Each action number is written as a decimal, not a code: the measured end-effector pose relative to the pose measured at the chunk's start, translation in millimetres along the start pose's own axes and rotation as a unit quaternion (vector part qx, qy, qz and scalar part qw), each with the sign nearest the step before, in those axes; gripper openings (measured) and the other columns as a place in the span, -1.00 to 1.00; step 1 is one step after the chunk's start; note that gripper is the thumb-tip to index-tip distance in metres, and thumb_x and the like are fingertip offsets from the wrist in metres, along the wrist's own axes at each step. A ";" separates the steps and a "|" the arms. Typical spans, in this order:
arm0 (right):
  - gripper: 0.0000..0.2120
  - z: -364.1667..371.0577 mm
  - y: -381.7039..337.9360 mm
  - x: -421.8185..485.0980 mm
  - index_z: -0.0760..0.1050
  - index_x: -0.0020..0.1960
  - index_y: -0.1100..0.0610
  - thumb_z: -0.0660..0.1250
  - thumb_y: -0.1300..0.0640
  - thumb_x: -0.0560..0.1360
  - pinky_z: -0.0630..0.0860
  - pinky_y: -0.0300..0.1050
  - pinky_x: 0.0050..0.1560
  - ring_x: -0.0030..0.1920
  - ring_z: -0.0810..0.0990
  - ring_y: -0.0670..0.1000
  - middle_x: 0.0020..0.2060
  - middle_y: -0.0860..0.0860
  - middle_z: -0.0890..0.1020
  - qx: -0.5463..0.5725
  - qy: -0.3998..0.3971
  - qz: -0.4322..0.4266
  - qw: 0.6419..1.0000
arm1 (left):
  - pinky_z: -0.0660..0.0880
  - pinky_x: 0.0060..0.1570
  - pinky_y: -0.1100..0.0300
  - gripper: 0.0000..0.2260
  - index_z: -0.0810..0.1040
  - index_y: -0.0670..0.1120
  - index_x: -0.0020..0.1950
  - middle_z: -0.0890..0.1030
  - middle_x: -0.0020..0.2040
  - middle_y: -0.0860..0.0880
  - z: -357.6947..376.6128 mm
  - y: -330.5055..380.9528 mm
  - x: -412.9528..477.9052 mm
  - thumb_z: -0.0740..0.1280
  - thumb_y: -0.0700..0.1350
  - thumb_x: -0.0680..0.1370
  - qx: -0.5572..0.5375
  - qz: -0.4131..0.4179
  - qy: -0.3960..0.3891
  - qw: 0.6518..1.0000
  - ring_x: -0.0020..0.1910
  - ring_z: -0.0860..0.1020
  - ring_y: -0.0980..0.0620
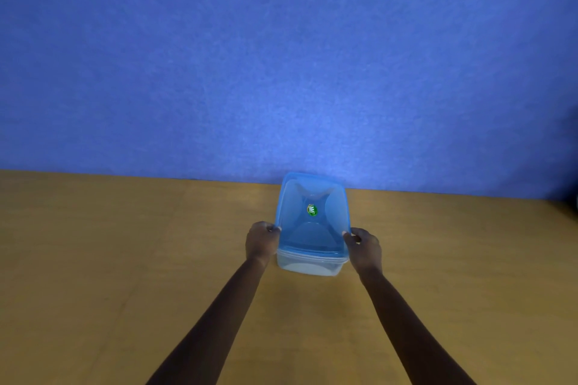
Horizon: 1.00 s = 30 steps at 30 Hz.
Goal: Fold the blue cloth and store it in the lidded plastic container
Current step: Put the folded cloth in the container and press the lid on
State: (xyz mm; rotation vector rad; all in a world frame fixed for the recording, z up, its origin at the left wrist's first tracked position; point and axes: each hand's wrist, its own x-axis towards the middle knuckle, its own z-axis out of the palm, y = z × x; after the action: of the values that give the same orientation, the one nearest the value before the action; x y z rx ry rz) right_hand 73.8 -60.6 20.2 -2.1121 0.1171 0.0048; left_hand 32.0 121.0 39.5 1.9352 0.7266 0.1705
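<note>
Blue lid [328, 222], pinched at 9 and 3 o'clock by left hand [261, 241] and right hand [366, 247], sits tilted on the container [309, 266]: apparently the lid step, next needing even two-sided force

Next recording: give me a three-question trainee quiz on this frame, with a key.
1. What do the left hand and the right hand grip? A. a cloth B. the lid C. a cup
2. True or false: the right hand hangs idle, touching nothing.
3. Fill in: the round sticker on the lid is ____.
Key: 1 B; 2 false; 3 green.
</note>
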 end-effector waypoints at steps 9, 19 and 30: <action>-0.70 -0.9 -1.5 -3.5 0.55 0.13 0.32 0.21 0.15 0.54 0.29 -0.19 -0.10 0.02 0.54 0.17 0.02 0.25 0.63 0.025 0.000 0.024 0.999 | 0.49 -0.10 0.13 -0.84 0.63 -0.29 -0.10 0.62 -0.16 -0.25 3.6 -8.1 3.6 0.33 -0.20 0.48 -0.061 -0.030 0.005 0.998 -0.11 0.60 -0.14; -0.70 -2.7 4.3 -7.4 0.46 -0.35 0.15 0.25 0.09 0.53 0.31 -0.15 -0.34 -0.21 0.45 0.06 -0.26 0.13 0.51 0.041 -0.016 0.075 0.996 | 0.44 -0.67 0.39 -0.78 0.54 -0.35 0.07 0.54 -0.08 -0.20 6.9 -14.5 8.8 0.30 -0.23 0.51 -0.148 -0.119 -0.055 0.980 -0.10 0.52 -0.13; -0.76 -22.6 0.9 1.3 0.44 -0.26 0.25 0.29 0.13 0.52 0.51 -0.12 -0.35 -0.34 0.51 0.04 -0.28 0.18 0.54 0.121 -0.148 0.186 0.964 | 0.52 -0.49 0.26 -0.86 0.44 -0.22 -0.18 0.48 -0.27 -0.12 -8.7 -11.6 11.6 0.21 -0.23 0.57 -0.123 -0.186 -0.193 0.956 -0.34 0.48 0.01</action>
State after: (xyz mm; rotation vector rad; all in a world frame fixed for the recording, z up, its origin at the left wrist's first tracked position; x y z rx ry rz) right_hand 74.1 -80.5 31.0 -1.7956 0.3177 0.5035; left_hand 32.9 137.6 31.4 1.5026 0.7493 -0.3272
